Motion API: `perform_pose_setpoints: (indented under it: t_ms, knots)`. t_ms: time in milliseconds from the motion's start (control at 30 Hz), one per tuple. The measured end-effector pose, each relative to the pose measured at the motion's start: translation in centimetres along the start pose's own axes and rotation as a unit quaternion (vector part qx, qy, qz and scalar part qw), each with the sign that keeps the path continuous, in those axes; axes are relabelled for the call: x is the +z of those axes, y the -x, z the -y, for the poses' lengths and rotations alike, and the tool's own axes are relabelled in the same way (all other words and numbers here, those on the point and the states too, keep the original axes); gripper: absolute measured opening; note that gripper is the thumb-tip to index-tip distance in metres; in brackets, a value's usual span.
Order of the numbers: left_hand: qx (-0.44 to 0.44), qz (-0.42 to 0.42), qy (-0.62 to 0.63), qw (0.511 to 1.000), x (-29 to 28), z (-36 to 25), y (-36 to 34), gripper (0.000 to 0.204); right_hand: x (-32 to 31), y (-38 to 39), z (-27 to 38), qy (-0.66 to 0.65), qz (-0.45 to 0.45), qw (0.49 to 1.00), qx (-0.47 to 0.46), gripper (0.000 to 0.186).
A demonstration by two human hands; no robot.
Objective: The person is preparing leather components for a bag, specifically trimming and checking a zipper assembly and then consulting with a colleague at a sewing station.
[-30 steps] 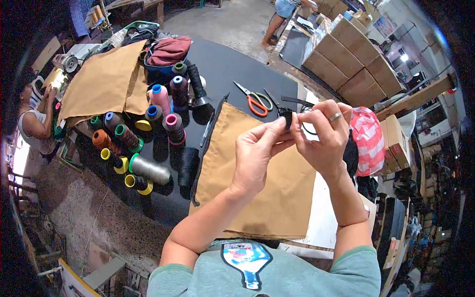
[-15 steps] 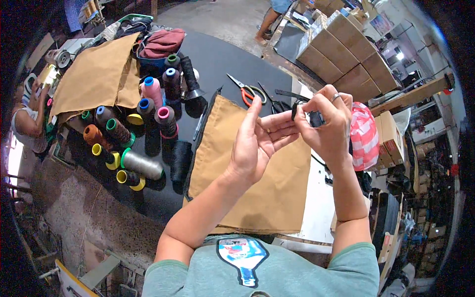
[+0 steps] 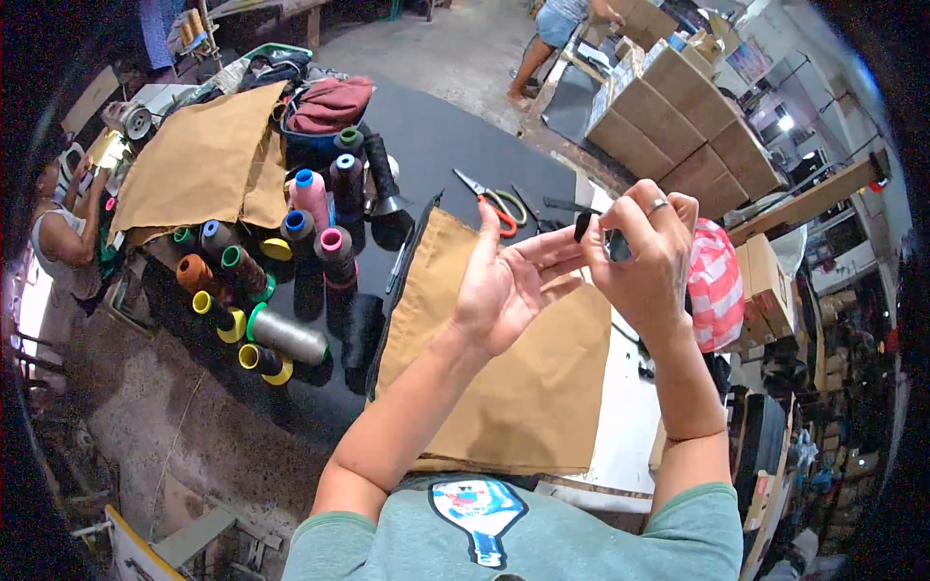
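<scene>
My right hand is raised over the table, its thumb and fingers closed in a pinch. Between them sticks out a small, dark, soft-looking piece, too small to name. Close by on the left, my left hand is open, palm up. Its fingers reach toward the dark piece; whether they touch it I cannot tell. Beneath both hands lies a stack of tan cloth. Beyond the cloth's far edge rest scissors with orange handles, next to a second, dark-handled tool partly hidden by my hands.
Several thread cones stand left of the cloth; a grey one lies tipped over. More tan cloth is piled farther left. A pink-and-white checked bundle sits at right. Cardboard boxes are stacked beyond. Two other people are in the background.
The dark piece in my right fingers now points more upright. My hands stay close together, the left still open. The whole view has shifted slightly.
</scene>
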State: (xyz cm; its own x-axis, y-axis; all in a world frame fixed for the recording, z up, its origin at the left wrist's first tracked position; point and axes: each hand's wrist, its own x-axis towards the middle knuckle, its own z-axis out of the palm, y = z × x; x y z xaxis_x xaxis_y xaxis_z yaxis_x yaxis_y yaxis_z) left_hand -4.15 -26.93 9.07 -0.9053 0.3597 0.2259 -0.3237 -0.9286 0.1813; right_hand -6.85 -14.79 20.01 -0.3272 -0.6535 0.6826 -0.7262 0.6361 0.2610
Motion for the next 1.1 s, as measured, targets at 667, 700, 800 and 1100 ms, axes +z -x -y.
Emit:
perform_pose_setpoints:
  t_ms: [667,700,800,1100]
  knots:
    - [-0.031,-0.111,-0.122,0.986,-1.2,4.6,-1.4,0.019,-1.6,4.9,-2.8,-0.252,0.195,0.925,0.208,0.019]
    - [-0.04,-0.124,-0.134,0.982,-1.2,4.4,-1.1,0.019,-0.8,5.8,-3.5,-0.327,0.182,0.898,0.229,0.022]
    - [0.001,-0.133,-0.226,0.965,-2.0,3.1,-0.5,0.022,2.8,7.2,-4.4,-0.49,0.213,0.789,0.303,0.014]
    - [0.138,-0.3,-0.518,0.789,-6.8,-0.3,3.2,0.033,14.1,3.9,-8.4,-0.579,0.122,0.745,0.308,0.015]
